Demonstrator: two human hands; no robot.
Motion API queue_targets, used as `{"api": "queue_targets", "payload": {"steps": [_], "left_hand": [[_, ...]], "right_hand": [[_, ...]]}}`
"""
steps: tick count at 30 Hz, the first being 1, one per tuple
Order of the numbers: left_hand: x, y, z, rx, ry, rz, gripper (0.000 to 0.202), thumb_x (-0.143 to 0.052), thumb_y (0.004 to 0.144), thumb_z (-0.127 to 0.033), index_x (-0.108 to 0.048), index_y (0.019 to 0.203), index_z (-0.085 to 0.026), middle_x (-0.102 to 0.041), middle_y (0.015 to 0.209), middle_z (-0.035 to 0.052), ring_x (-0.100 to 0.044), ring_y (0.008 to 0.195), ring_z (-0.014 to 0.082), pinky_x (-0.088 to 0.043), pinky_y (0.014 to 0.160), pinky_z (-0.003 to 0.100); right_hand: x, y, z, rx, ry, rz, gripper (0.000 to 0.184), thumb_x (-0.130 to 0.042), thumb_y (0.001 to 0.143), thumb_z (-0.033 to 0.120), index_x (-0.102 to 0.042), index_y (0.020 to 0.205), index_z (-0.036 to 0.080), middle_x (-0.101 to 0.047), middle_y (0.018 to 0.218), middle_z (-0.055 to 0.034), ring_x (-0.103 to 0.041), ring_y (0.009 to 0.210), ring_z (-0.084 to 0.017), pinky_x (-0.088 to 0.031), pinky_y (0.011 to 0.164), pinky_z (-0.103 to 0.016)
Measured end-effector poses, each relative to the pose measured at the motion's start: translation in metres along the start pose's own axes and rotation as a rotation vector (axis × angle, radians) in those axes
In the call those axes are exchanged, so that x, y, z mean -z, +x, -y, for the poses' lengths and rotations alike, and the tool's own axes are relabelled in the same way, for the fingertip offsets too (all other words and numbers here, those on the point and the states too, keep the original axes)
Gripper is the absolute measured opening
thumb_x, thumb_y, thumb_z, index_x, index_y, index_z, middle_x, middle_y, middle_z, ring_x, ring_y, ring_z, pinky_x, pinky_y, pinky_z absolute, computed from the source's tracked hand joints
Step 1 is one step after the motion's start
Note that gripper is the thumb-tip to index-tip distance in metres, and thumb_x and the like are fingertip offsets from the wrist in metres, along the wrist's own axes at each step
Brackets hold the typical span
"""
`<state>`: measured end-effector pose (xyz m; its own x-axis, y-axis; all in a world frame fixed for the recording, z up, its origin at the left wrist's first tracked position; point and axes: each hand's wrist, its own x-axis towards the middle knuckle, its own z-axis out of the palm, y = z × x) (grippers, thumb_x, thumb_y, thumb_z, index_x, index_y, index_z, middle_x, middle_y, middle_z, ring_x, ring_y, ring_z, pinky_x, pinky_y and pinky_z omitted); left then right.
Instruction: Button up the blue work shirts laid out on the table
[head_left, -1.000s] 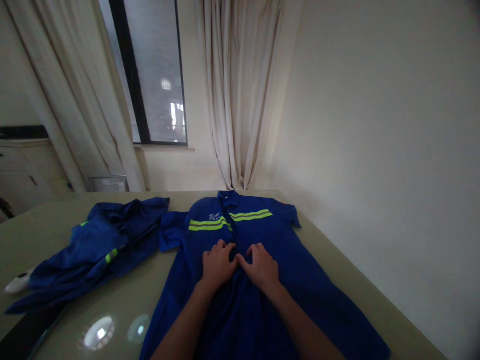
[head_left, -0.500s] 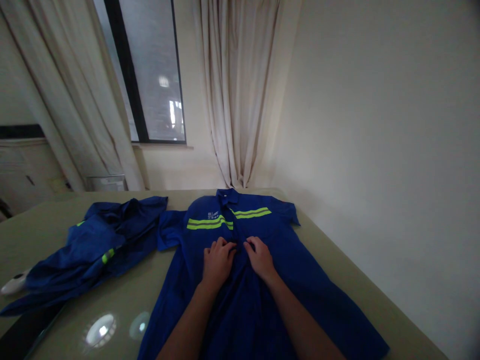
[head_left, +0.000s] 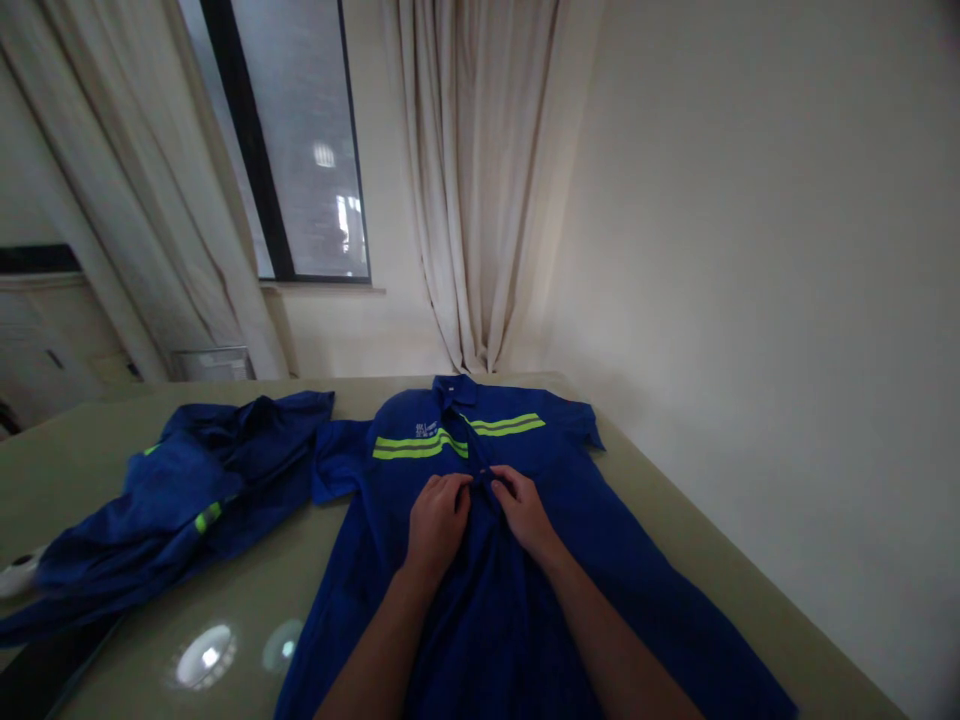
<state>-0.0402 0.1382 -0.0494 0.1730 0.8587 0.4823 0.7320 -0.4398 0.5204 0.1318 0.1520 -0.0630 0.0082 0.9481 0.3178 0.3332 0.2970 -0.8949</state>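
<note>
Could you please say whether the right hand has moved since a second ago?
Yes, the right hand has moved slightly forward, toward the curtain ahead.

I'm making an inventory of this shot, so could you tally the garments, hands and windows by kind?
Garments: 2, a spread-out blue garment and a crumpled blue garment
Hands: 2, the left hand and the right hand
Windows: 1, a dark-framed window
Total: 5
</note>
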Motion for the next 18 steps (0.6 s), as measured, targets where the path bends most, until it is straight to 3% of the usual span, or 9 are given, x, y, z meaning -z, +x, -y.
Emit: {"api": "queue_targets", "payload": {"steps": [5,10,18], "left_hand": [[-0.004,0.005,0.005,0.096,-0.084,0.009,0.016,-0.054,0.090,-0.014,-0.066,0.093,-0.024,-0.072,0.092,0.0008,-0.066,0.090,0.0197,-0.051,0.083,0.032],[-0.009,0.007,0.010,0.100,-0.137,0.029,0.016,-0.056,0.092,-0.019,-0.069,0.100,-0.023,-0.075,0.097,0.0024,-0.068,0.093,0.0206,-0.051,0.086,0.034],[-0.011,0.006,0.011,0.057,-0.177,0.014,0.017,-0.056,0.093,-0.019,-0.071,0.099,-0.022,-0.076,0.098,0.0026,-0.070,0.094,0.0198,-0.053,0.088,0.034]], "right_hand": [[0.000,-0.003,0.008,0.017,-0.017,-0.039,0.029,-0.054,0.089,0.032,-0.075,0.105,0.021,-0.077,0.103,-0.0058,-0.069,0.098,-0.023,-0.052,0.091,-0.035],[-0.003,-0.007,0.012,0.099,-0.095,-0.018,0.026,-0.054,0.088,0.028,-0.075,0.101,0.020,-0.077,0.101,-0.0061,-0.070,0.097,-0.022,-0.051,0.091,-0.034],[-0.005,-0.008,0.015,0.085,-0.181,-0.009,0.028,-0.054,0.086,0.024,-0.077,0.101,0.020,-0.078,0.100,-0.0068,-0.071,0.094,-0.023,-0.052,0.088,-0.033]]}}
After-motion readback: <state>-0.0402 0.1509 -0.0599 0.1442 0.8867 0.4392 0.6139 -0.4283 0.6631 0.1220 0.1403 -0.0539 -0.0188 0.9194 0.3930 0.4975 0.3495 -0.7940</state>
